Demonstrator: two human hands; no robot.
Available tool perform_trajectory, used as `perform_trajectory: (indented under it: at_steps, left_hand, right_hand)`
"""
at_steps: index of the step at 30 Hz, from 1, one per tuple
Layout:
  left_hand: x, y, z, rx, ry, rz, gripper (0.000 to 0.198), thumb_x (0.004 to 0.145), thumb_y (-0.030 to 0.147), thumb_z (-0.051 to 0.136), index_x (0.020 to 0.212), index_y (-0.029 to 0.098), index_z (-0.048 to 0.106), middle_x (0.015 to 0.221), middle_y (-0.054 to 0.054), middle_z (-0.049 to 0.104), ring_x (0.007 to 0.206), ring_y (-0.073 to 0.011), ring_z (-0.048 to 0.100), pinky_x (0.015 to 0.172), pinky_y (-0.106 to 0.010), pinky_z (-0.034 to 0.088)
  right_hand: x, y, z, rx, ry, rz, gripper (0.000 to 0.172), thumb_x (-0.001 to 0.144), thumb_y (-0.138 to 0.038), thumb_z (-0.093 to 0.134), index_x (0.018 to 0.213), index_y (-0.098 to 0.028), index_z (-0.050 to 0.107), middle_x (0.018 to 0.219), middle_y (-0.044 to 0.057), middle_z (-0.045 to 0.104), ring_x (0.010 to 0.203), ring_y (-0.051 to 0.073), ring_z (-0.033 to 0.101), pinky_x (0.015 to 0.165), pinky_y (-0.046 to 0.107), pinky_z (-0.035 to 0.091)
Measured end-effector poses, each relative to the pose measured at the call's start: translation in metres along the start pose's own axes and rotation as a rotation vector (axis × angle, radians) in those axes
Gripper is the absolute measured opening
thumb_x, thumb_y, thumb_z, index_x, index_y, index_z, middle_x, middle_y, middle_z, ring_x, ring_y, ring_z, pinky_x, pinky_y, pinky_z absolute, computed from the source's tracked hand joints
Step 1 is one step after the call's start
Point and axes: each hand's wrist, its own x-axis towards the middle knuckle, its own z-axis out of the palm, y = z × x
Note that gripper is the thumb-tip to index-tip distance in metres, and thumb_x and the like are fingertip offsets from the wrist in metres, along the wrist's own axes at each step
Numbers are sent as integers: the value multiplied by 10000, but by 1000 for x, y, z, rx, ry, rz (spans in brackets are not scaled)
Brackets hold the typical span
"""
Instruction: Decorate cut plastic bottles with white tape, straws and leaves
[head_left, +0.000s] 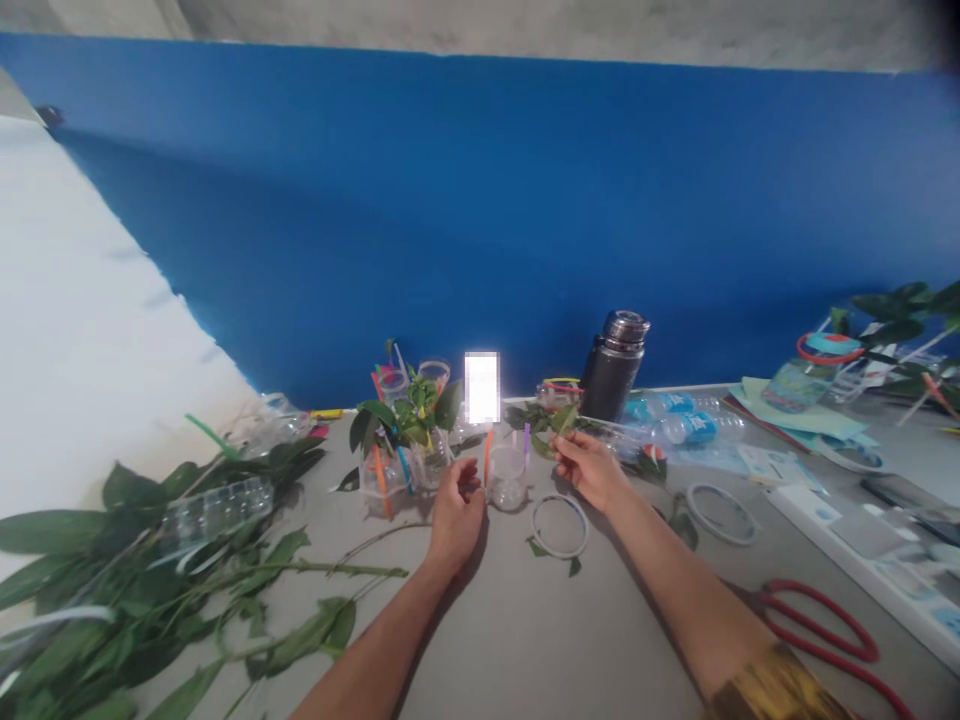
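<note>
My left hand [456, 515] rests on the grey table [525, 640] with curled fingers, just left of a transparent plastic cup [508, 480] holding an orange strip and a purple strip. I cannot tell whether those fingers hold anything. My right hand [589, 468] pinches the stem of a green leaf [564, 430] between thumb and fingers. Below the hands lies a white plastic ring [559, 526].
Leafy cut branches [150, 590] spread across the left. Behind the hands stand cut plastic bottles with leaves [405, 425], a dark steel flask [613, 366] and lying water bottles [679, 425]. Red-handled scissors [821, 625] lie at right, beside a second ring [721, 514].
</note>
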Motion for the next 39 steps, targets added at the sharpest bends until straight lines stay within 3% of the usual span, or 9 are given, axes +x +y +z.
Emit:
perform_trajectory:
  at_steps: [6, 12, 16, 22, 26, 31, 35, 39]
  left_hand:
    - [-5, 11, 1, -15, -76, 30, 445, 800, 261, 716, 1242, 210, 697, 1222, -106, 738, 1105, -251, 708, 909, -379, 573]
    - [-7, 12, 4, -13, -102, 29, 699, 746, 312, 793, 1407, 212, 589, 1373, -135, 665, 1244, -282, 649, 1022, -440, 548]
    - [-6, 10, 4, -19, -116, 49, 599, 812, 326, 723, 1387, 206, 605, 1378, -143, 652, 1280, -291, 633, 1046, -459, 537]
    - [-6, 11, 1, 7, -68, 51, 519, 819, 269, 680, 1334, 214, 641, 1315, -124, 686, 1218, -272, 663, 1005, -436, 559]
    - [-5, 11, 1, 39, -53, 33, 488, 763, 163, 657, 1248, 213, 682, 1209, -99, 736, 1135, -253, 697, 984, -418, 570]
    - [-3, 9, 1, 52, -110, 59, 507, 710, 69, 604, 1187, 212, 699, 1159, -76, 767, 1093, -235, 718, 1007, -418, 570]
    - [-3, 5, 0, 61, -71, 28, 545, 696, 47, 592, 1208, 207, 691, 1154, -76, 756, 1098, -232, 711, 994, -404, 574]
    - [-3, 7, -1, 53, -34, 40, 501, 708, 70, 603, 1179, 208, 703, 1126, -67, 744, 1070, -229, 703, 968, -383, 575]
  right_hand:
    - [-4, 2, 6, -32, -20, 15, 509, 488, -406, 1068, 851, -165, 805, 729, -8, 689, 604, 81, 581, 554, 202, 536]
    - [-4, 15, 10, -393, 67, -57, 358, 606, -437, 909, 799, -167, 775, 635, 3, 669, 567, 138, 592, 505, 251, 466]
    - [1, 20, 4, -682, 89, -170, 264, 689, -443, 748, 664, -187, 690, 526, -17, 590, 491, 129, 503, 490, 257, 343]
    - [5, 20, -2, -851, 122, -310, 283, 751, -465, 670, 622, -217, 622, 543, -17, 582, 543, 156, 496, 547, 278, 345]
    - [5, 19, -3, -949, 128, -301, 241, 752, -420, 649, 619, -221, 620, 563, -6, 605, 561, 171, 527, 576, 292, 353]
    - [6, 21, -2, -901, 124, -228, 209, 720, -407, 647, 627, -221, 629, 552, -12, 589, 537, 161, 520, 554, 285, 351]
    - [3, 21, 2, -668, 121, -108, 220, 688, -431, 675, 706, -213, 651, 611, 3, 654, 508, 157, 542, 503, 279, 371]
    - [-1, 15, 8, -550, 134, -127, 290, 636, -444, 779, 750, -186, 712, 588, -31, 606, 498, 119, 494, 484, 257, 345]
